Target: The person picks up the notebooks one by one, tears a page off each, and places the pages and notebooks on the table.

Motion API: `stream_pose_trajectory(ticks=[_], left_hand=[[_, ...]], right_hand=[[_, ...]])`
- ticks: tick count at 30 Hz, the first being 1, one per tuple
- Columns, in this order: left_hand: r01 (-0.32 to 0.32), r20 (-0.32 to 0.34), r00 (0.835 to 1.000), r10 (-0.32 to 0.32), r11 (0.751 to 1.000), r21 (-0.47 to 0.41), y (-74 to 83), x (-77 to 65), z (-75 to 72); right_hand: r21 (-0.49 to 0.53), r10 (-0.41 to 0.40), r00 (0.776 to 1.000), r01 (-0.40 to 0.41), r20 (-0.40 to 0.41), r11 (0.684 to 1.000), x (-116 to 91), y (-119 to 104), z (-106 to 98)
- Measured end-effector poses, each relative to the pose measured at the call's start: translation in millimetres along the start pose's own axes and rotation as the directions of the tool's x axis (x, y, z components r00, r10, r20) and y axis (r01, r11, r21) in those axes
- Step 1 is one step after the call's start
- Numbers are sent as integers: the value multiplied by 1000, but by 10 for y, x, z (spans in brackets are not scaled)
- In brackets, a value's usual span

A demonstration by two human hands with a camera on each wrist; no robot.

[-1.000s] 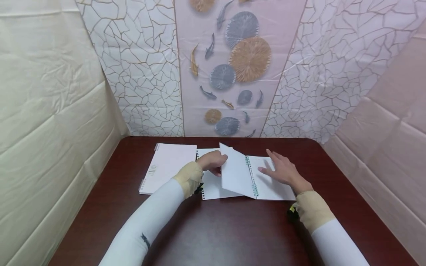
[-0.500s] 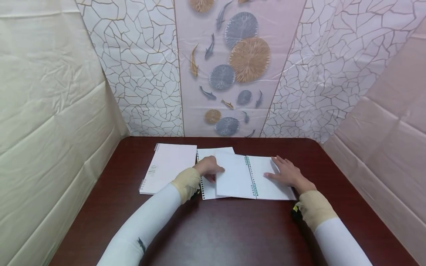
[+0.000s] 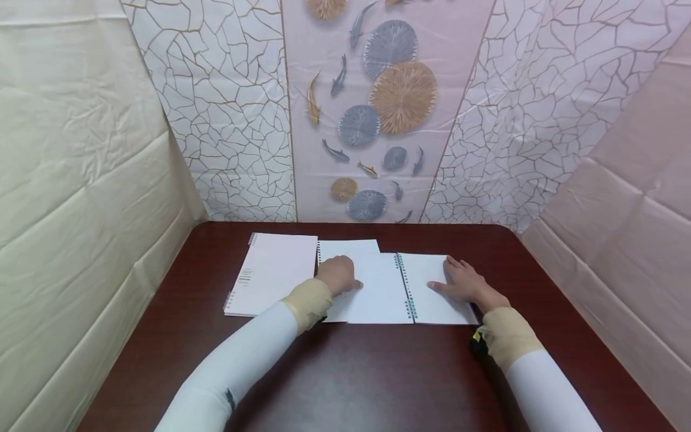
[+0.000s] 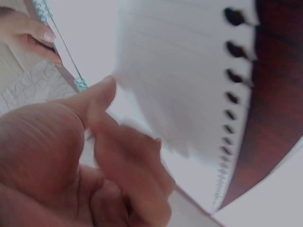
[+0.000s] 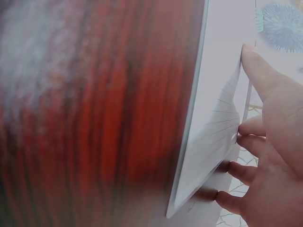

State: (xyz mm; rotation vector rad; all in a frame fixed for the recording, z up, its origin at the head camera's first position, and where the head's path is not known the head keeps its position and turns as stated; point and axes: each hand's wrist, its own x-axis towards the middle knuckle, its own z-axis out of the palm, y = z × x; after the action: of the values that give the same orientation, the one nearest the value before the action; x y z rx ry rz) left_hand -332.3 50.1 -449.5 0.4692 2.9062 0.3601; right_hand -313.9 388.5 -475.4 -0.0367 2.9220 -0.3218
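Observation:
An open spiral notebook [image 3: 379,294] with green coil binding lies flat in the head view, its pages white. My left hand [image 3: 339,276] is over its left edge, thumb pointing toward the page. In the left wrist view the fingers of my left hand [image 4: 128,161] are bent and blurred, with no paper visible between them and the thumb. My right hand [image 3: 465,283] rests spread on the right-hand page. The right wrist view has the fingertips of my right hand [image 5: 270,127] touching the paper. Partly under the notebook lies a lined sheet or pad with punched holes [image 4: 189,61].
Left of the open notebook lies another white spiral notebook [image 3: 278,270] with small green print. All rest on a dark red-brown wooden table [image 3: 372,372]. Cloth-covered walls [image 3: 86,180] enclose the table at the back and sides.
The raised left leaf of the notebook has come down flat, with the left hand at its edge. My right hand has shifted slightly right and settled on the right page.

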Motion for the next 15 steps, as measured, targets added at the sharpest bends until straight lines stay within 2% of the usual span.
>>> stream_pose_trajectory(ticks=[3, 7, 11, 13, 15], left_hand=[[-53, -74, 995, 62, 992, 111, 125, 35, -23], [-176, -103, 976, 192, 973, 147, 360, 172, 10], [-314, -57, 941, 333, 925, 212, 611, 304, 155], [-354, -14, 930, 368, 905, 235, 714, 354, 257], [-367, 22, 927, 374, 896, 250, 789, 384, 347]], right_hand=[[-9, 3, 1000, -3, 1, 1000, 20, 10, -2], [-11, 1, 1000, -1, -5, 1000, 47, 27, -13], [-26, 5, 1000, -5, 10, 1000, 62, 46, -14], [-38, 9, 1000, -9, 20, 999, 66, 46, -9], [-40, 8, 1000, -6, 26, 999, 71, 31, -2]])
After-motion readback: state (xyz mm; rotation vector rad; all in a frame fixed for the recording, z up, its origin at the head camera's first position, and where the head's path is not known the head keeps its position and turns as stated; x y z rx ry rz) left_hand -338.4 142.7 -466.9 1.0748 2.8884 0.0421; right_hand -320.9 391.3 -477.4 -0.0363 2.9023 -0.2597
